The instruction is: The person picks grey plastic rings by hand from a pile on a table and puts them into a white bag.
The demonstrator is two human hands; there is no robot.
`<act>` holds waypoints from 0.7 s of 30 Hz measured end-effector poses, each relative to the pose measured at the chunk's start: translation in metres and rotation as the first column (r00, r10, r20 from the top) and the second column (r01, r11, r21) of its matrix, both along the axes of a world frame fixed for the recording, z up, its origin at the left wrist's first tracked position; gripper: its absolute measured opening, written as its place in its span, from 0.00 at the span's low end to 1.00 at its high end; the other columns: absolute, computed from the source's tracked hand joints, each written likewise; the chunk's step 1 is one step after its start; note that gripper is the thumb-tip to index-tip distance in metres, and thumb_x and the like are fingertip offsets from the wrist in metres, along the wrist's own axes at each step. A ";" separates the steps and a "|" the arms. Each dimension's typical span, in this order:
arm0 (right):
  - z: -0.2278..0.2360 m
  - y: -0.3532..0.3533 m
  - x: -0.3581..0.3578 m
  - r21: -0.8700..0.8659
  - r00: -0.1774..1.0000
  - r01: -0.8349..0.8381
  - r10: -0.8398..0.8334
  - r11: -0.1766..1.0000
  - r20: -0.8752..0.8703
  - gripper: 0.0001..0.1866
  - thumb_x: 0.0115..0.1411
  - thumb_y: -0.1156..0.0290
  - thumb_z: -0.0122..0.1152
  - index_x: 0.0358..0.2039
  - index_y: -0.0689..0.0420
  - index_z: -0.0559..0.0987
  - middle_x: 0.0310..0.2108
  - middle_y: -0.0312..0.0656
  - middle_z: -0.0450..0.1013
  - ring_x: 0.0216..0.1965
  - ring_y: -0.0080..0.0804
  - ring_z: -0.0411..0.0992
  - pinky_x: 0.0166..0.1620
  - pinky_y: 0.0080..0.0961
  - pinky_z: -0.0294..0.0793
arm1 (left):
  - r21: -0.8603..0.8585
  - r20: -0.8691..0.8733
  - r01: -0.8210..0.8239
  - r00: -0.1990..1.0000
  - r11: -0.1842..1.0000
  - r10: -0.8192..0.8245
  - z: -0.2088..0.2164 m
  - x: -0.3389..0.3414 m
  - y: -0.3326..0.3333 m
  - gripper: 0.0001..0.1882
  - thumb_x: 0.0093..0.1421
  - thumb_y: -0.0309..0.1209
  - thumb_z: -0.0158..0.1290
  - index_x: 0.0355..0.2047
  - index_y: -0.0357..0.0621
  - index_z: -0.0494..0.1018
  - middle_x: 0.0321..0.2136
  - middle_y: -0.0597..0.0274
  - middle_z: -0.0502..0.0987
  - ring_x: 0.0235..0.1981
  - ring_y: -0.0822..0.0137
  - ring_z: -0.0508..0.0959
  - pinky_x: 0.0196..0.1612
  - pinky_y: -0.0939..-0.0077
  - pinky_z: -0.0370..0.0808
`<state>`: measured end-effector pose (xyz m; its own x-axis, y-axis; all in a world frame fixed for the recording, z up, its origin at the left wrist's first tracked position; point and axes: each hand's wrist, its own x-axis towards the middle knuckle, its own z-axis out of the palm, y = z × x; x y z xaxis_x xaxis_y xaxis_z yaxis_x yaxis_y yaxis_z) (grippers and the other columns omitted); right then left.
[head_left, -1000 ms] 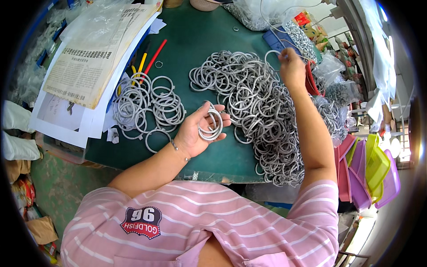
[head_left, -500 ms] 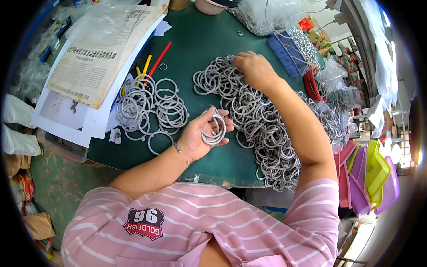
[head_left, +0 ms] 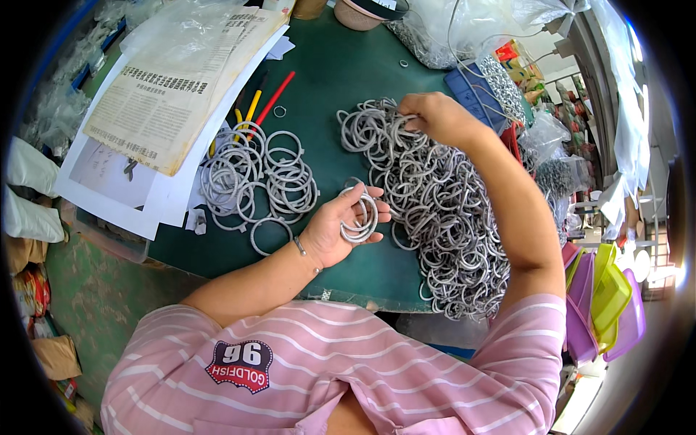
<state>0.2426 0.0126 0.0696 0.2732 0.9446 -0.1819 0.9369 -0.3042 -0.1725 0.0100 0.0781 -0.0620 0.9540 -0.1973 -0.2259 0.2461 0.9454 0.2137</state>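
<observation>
My left hand (head_left: 341,228) lies palm up near the table's front edge and is shut on a small bunch of grey metal rings (head_left: 360,217). My right hand (head_left: 431,116) reaches into the far end of a big heap of the same grey rings (head_left: 442,217) that runs down the right of the green table (head_left: 341,87); its fingers pinch at rings there. A smaller spread of stacked rings (head_left: 261,181) lies to the left of my left hand.
Newspaper and white sheets (head_left: 167,101) cover the table's left side, with red and yellow pencils (head_left: 264,105) poking out. Clear plastic bags (head_left: 464,29), a blue tray (head_left: 475,90) and bowls stand at the back. Coloured plastic pieces (head_left: 605,304) hang at the right.
My right hand has moved from the far right of the heap leftward to its far left end. The left hand has kept its bunch of rings and barely shifted.
</observation>
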 end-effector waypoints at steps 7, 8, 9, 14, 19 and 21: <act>0.024 -0.039 -0.014 0.110 0.987 0.051 -0.033 0.993 -0.158 0.11 0.46 0.79 0.64 0.32 0.63 0.77 0.29 0.47 0.72 0.34 0.46 0.70 0.37 0.33 0.68 | 0.006 0.008 -0.024 1.000 1.000 0.024 -0.002 0.000 0.001 0.22 0.64 0.49 0.42 0.48 0.46 0.67 0.40 0.59 0.75 0.44 0.65 0.75 0.37 0.65 0.76; 0.015 -0.048 -0.012 0.210 0.965 0.201 -0.157 0.957 -0.209 0.11 0.47 0.78 0.64 0.33 0.62 0.77 0.29 0.47 0.72 0.35 0.46 0.70 0.38 0.33 0.68 | 0.003 0.003 -0.013 1.000 1.000 0.013 -0.001 -0.001 0.000 0.22 0.64 0.49 0.41 0.48 0.46 0.67 0.40 0.59 0.75 0.44 0.64 0.75 0.37 0.65 0.76; 0.007 -0.050 -0.011 0.200 0.971 0.213 -0.185 0.956 -0.149 0.11 0.47 0.79 0.63 0.34 0.62 0.77 0.29 0.47 0.72 0.36 0.46 0.70 0.39 0.33 0.68 | 0.011 -0.003 0.003 1.000 1.000 -0.002 0.001 -0.001 -0.001 0.22 0.64 0.49 0.41 0.48 0.46 0.67 0.40 0.59 0.75 0.44 0.64 0.75 0.37 0.65 0.76; 0.004 -0.011 -0.045 -0.206 0.874 -0.268 0.328 0.941 0.359 0.15 0.45 0.84 0.58 0.36 0.64 0.77 0.34 0.51 0.74 0.37 0.50 0.72 0.41 0.36 0.73 | 0.026 -0.013 -0.020 1.000 0.999 0.020 0.001 0.000 0.004 0.23 0.63 0.49 0.42 0.49 0.45 0.67 0.40 0.59 0.75 0.44 0.64 0.75 0.37 0.65 0.76; 0.023 -0.029 -0.003 -0.014 0.906 0.369 -0.362 0.929 -0.220 0.16 0.48 0.85 0.55 0.40 0.64 0.77 0.34 0.51 0.76 0.35 0.47 0.74 0.38 0.34 0.73 | 0.044 -0.019 -0.008 1.000 0.999 0.009 0.003 -0.001 0.002 0.23 0.63 0.49 0.42 0.48 0.45 0.67 0.39 0.59 0.75 0.44 0.64 0.75 0.37 0.65 0.75; -0.007 -0.035 -0.007 0.208 0.913 0.407 -0.400 0.889 -0.078 0.15 0.48 0.85 0.56 0.39 0.63 0.77 0.34 0.49 0.76 0.35 0.46 0.74 0.40 0.35 0.72 | 0.042 -0.019 0.006 1.000 0.999 -0.005 0.003 -0.001 0.000 0.23 0.63 0.49 0.42 0.48 0.45 0.67 0.39 0.59 0.75 0.44 0.64 0.75 0.37 0.65 0.76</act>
<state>0.2351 -0.0226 0.0627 0.6364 0.7713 -0.0021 0.7342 -0.6066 -0.3051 0.0088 0.0783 -0.0586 0.9483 -0.1922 -0.2525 0.2555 0.9344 0.2481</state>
